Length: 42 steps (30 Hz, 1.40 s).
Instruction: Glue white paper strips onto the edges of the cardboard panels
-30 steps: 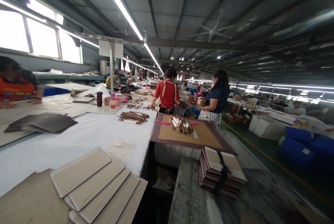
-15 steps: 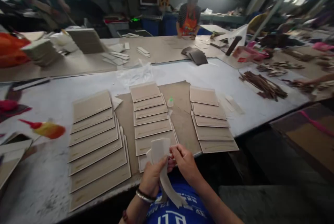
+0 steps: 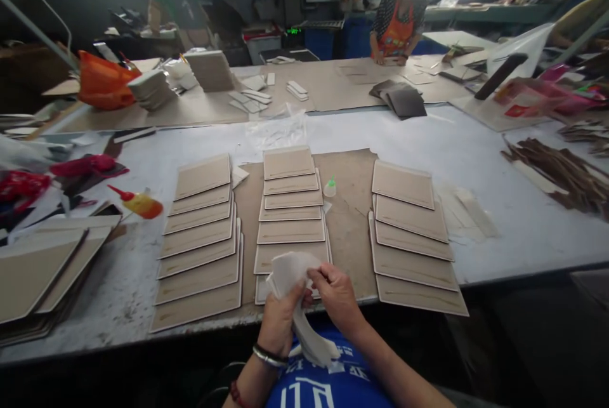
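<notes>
At the near edge of the table point(image 3: 342, 132), my left hand point(image 3: 280, 316) is closed on white strips point(image 3: 289, 271); my right hand point(image 3: 337, 294) pinches their edge. Beyond lie boards point(image 3: 291, 231) in three columns, with a bottle point(image 3: 330, 189) between middle and right ones.

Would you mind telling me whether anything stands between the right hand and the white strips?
Nothing visible does: the left hand holds the white strips up, and the right hand is at their edge.
</notes>
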Motion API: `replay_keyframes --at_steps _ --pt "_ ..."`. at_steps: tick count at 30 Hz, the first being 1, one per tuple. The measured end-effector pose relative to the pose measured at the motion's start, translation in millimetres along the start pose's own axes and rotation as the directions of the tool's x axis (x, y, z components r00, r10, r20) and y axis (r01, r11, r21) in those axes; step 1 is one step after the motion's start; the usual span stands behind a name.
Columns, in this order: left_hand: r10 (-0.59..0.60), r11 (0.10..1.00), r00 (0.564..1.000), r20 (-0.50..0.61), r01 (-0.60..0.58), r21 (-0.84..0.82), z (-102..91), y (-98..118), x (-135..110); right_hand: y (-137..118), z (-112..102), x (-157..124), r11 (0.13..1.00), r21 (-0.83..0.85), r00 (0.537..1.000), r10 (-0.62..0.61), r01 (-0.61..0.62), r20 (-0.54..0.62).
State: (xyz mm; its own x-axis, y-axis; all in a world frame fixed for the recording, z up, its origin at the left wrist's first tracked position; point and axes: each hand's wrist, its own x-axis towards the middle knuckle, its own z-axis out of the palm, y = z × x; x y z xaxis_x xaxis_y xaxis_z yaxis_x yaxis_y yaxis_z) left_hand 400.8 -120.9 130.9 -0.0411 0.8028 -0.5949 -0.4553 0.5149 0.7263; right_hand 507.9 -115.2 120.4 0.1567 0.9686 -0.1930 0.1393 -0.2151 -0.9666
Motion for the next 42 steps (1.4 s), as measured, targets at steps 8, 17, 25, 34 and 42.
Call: replay_keyframes --at_steps 8,17,25,34,42 --pt "0.010 1.000 1.000 -0.021 -0.010 -0.010 -4.8 -5 1 6 1 6 0.972 0.182 0.988 0.152 -0.148 -0.009" --pt "0.029 0.849 0.951 0.308 -0.186 0.495 -44.3 -5 -5 8 9 11 0.761 0.579 0.902 0.421 -0.293 -0.096" --pt "0.021 0.822 0.974 0.224 -0.144 0.551 -94.9 22 10 2 10 32 0.931 0.053 0.930 0.356 -0.361 0.090" --pt "-0.103 0.960 0.993 0.056 0.084 0.267 -124.1 24 29 -13 66 1 0.829 -0.536 0.851 0.162 0.157 0.499" --pt "0.220 0.590 0.970 0.101 -0.215 0.778 -124.2 10 42 16 68 56 0.713 -0.688 0.864 0.257 0.133 0.434"
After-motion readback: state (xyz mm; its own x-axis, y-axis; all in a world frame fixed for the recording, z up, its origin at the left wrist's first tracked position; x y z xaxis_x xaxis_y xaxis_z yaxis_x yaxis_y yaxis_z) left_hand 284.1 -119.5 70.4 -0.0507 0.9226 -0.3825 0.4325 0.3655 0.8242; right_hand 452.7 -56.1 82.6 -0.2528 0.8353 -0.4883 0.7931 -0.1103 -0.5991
